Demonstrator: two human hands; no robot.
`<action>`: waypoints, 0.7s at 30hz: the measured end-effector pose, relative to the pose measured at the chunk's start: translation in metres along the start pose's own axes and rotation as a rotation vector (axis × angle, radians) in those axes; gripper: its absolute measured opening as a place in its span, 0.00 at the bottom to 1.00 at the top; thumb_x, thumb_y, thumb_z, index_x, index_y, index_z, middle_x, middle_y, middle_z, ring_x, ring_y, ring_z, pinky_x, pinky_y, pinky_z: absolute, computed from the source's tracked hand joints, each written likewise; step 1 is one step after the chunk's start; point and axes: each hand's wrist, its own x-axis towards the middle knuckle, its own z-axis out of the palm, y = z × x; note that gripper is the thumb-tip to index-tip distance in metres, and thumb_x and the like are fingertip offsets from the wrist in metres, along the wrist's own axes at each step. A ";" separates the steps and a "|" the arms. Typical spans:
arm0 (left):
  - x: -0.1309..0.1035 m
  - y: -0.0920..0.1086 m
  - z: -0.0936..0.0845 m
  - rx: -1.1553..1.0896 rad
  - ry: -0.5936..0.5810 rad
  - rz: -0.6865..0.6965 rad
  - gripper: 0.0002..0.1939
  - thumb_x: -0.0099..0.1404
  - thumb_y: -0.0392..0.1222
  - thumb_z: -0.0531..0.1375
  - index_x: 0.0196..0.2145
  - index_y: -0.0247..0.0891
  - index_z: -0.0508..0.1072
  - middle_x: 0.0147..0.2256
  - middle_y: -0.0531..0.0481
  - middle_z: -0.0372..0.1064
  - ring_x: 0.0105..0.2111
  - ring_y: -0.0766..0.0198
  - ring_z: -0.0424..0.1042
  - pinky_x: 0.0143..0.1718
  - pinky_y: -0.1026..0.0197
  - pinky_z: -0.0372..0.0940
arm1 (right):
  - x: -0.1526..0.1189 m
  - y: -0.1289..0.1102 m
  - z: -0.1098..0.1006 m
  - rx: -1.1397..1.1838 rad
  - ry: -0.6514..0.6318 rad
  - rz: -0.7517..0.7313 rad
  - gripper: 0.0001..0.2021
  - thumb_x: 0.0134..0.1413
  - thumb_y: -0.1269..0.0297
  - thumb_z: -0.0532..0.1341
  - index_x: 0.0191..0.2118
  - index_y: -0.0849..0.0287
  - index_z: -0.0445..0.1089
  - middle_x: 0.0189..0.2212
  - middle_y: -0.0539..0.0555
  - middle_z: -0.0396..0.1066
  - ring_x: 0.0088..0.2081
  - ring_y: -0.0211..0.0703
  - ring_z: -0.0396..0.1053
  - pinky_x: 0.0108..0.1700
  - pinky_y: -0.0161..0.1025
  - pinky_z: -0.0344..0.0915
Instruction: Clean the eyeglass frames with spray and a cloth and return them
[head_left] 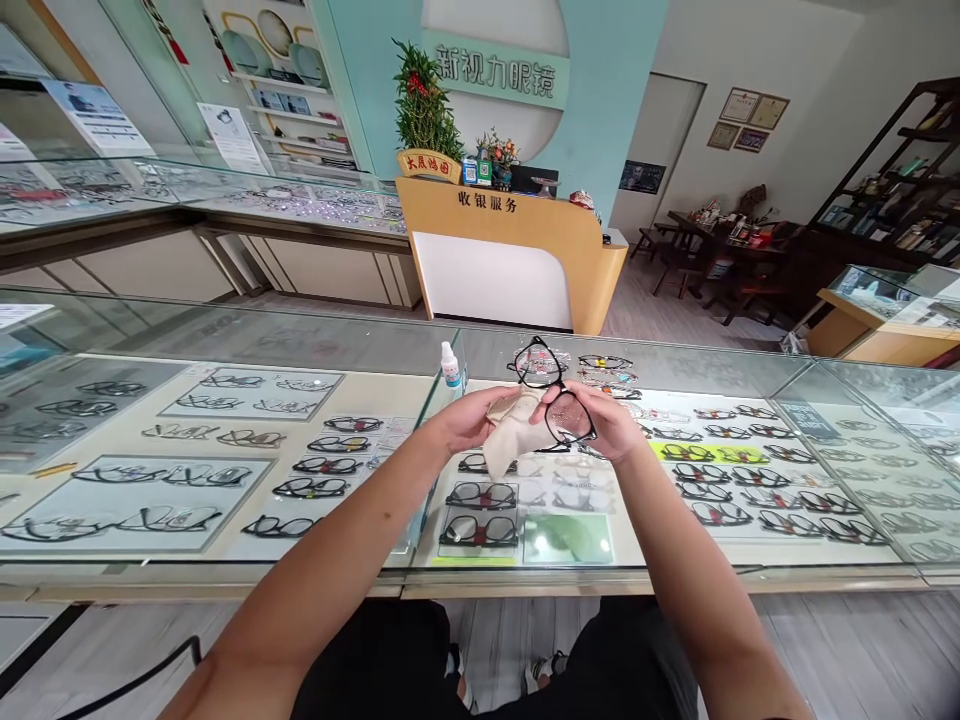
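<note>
Above the glass counter, a pair of black-rimmed eyeglasses (pixel 559 388) hangs tilted, one lens up and away, the other near my right palm. My right hand (pixel 600 415) is closed around the lower part of the frame, its thumb by the bridge. In my left hand (pixel 476 418) is a cream cleaning cloth (pixel 516 440), bunched between the fingers, with a corner drooping down. The cloth lies close beside the lower lens; whether it touches the glass I cannot tell. A small white spray bottle (pixel 450 366) stands upright on the counter just beyond my left hand.
Under the glass of the display counter (pixel 420 582) lie rows of eyeglasses (pixel 480 530) and a green cloth or card (pixel 568 538). Beyond it stands a wooden cashier desk (pixel 517 210) with a potted plant (pixel 427 110). More display cases (pixel 300 200) line the left.
</note>
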 end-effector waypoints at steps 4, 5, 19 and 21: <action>-0.001 -0.005 -0.001 -0.018 -0.027 -0.117 0.15 0.64 0.50 0.75 0.42 0.36 0.83 0.34 0.48 0.82 0.32 0.61 0.78 0.37 0.60 0.70 | 0.001 0.000 0.006 0.003 -0.010 0.027 0.25 0.59 0.36 0.71 0.46 0.56 0.82 0.43 0.62 0.86 0.52 0.62 0.82 0.48 0.49 0.77; -0.001 -0.006 -0.002 -0.004 -0.011 -0.101 0.16 0.63 0.49 0.76 0.42 0.36 0.83 0.34 0.48 0.82 0.34 0.61 0.78 0.39 0.60 0.69 | 0.001 0.000 0.007 0.005 -0.028 0.030 0.26 0.59 0.36 0.71 0.46 0.56 0.82 0.44 0.63 0.86 0.52 0.62 0.82 0.48 0.49 0.77; -0.005 -0.002 0.008 -0.247 -0.172 -0.125 0.29 0.74 0.62 0.64 0.54 0.31 0.84 0.48 0.33 0.85 0.49 0.47 0.84 0.53 0.50 0.75 | 0.001 -0.012 -0.004 0.005 0.230 -0.158 0.21 0.65 0.40 0.66 0.49 0.53 0.80 0.46 0.60 0.86 0.55 0.61 0.81 0.56 0.54 0.76; -0.007 -0.004 0.011 -0.245 -0.176 -0.165 0.29 0.75 0.61 0.64 0.55 0.31 0.83 0.50 0.32 0.85 0.50 0.48 0.84 0.55 0.50 0.74 | 0.001 -0.015 -0.007 0.000 0.280 -0.202 0.21 0.67 0.41 0.65 0.50 0.52 0.80 0.47 0.60 0.86 0.56 0.60 0.81 0.57 0.53 0.76</action>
